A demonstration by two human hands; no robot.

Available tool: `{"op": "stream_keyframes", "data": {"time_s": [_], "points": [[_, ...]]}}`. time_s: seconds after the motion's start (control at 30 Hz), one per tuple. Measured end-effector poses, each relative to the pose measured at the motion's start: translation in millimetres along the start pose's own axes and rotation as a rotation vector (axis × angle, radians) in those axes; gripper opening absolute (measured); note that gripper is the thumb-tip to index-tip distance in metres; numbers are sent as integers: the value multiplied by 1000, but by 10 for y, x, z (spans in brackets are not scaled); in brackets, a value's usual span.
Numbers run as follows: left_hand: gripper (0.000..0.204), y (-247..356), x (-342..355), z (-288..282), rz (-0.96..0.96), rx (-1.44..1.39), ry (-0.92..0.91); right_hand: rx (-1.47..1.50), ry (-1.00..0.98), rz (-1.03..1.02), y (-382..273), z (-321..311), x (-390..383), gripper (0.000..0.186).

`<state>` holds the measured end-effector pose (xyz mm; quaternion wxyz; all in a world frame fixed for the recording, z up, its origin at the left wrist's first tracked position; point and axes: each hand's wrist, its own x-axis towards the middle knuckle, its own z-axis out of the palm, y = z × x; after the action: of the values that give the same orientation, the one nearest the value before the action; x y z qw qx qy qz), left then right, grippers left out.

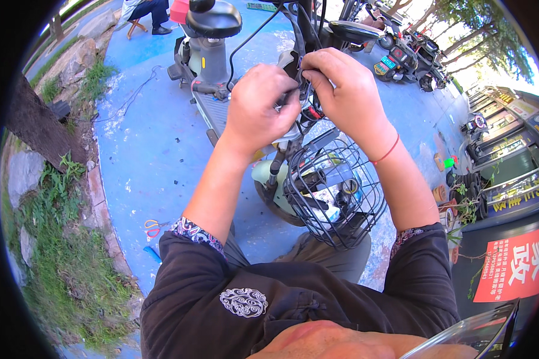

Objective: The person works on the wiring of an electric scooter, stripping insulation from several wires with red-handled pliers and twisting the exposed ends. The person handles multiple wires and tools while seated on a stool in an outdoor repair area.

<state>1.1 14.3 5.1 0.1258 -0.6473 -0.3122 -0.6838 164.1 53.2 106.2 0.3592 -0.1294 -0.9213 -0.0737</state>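
My left hand (pixel 264 106) and my right hand (pixel 341 90) are raised side by side at the front of a pale mint scooter, by its dark handlebar column and cables (pixel 305 30). The fingers of both are curled and pinched at dark, thin parts there; what exactly each grips is too small and hidden to make out. Below them a black wire basket (pixel 335 197) holds mixed items, over the pale front mudguard (pixel 263 175). Behind my left hand are the grey footboard (pixel 207 110) and the black seat (pixel 214 19).
Orange-handled scissors (pixel 152 228) and a blue object (pixel 151 253) lie on the blue ground at left. A tree (pixel 39 119), rocks and grass border it. A seated person (pixel 146 15) is at top left; parked scooters (pixel 401 57) stand upper right. Potted plants and shopfronts line the right.
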Motion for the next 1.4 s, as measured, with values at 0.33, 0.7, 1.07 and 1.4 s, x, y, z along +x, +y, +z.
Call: {"op": "stream_keyframes", "data": {"time_s": [0.33, 0.7, 1.07, 1.4], "points": [[20, -18, 47, 28, -820, -971, 40, -118, -52, -44, -83, 65, 106, 17], [15, -13, 49, -14, -1008, -1214, 79, 169, -356, -148, 147, -115, 307, 16], [11, 144, 17, 144, -840, -871, 277, -76, -122, -162, -35, 74, 78, 20], [16, -122, 57, -43, -993, -795, 256, 202, -258, 54, 230, -137, -59, 19]]}}
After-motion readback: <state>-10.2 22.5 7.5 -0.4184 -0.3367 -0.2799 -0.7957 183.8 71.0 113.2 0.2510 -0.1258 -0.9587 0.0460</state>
